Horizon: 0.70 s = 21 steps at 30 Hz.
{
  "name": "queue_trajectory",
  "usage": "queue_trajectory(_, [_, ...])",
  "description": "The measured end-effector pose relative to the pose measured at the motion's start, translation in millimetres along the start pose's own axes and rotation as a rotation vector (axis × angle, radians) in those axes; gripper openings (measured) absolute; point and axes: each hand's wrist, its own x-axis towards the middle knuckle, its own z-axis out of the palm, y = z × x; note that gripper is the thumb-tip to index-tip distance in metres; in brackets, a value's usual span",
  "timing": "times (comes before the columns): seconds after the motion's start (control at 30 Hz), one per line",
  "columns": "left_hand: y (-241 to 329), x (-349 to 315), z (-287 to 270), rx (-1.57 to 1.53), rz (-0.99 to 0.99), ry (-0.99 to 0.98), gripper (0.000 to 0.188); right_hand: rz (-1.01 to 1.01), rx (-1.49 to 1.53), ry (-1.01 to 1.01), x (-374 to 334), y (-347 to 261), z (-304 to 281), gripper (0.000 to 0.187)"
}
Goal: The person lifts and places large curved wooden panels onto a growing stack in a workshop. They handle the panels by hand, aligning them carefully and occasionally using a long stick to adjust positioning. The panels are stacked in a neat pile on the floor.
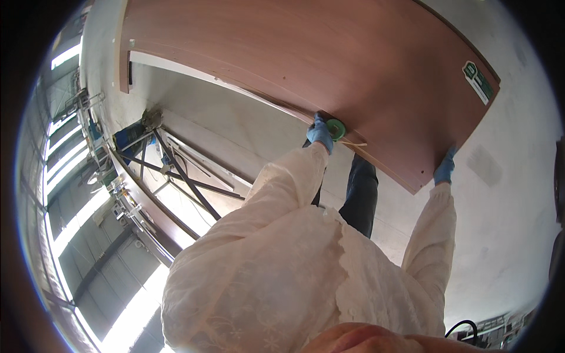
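A large reddish-brown panel [376, 65], like a door leaf, stretches across the upper part of the view. At its near edge my left hand [319, 134], in a blue glove, is closed at a green ring-shaped roll [336, 129], which looks like tape. The fingers of that hand also touch the panel's edge. A thin pale strip [355, 143] sticks out along the edge just right of the roll. My right hand [445, 169], gloved in blue too, grips the panel's right side close to its near corner; its fingertips are partly hidden.
A green and white label [477, 82] is on the panel's right part. To the left stand a dark metal frame [182, 170] and a long brown board [153, 215]. Grey floor [506, 212] lies under and around the panel. My dark trouser leg [360, 194] is beneath the panel's near edge.
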Motion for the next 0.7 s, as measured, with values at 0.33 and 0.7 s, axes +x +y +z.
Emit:
queue_trajectory(0.33, [1.6, 7.1, -6.2, -0.023, 0.023, -0.145, 0.054, -0.111, -0.118, 0.069, 10.2, 5.6, 1.4, 0.097])
queue_trajectory(0.7, [-5.6, 7.4, -94.5, -0.023, -0.006, 0.062, 0.05, -0.06, -0.192, 0.1, -8.3, -4.8, 7.3, 0.091])
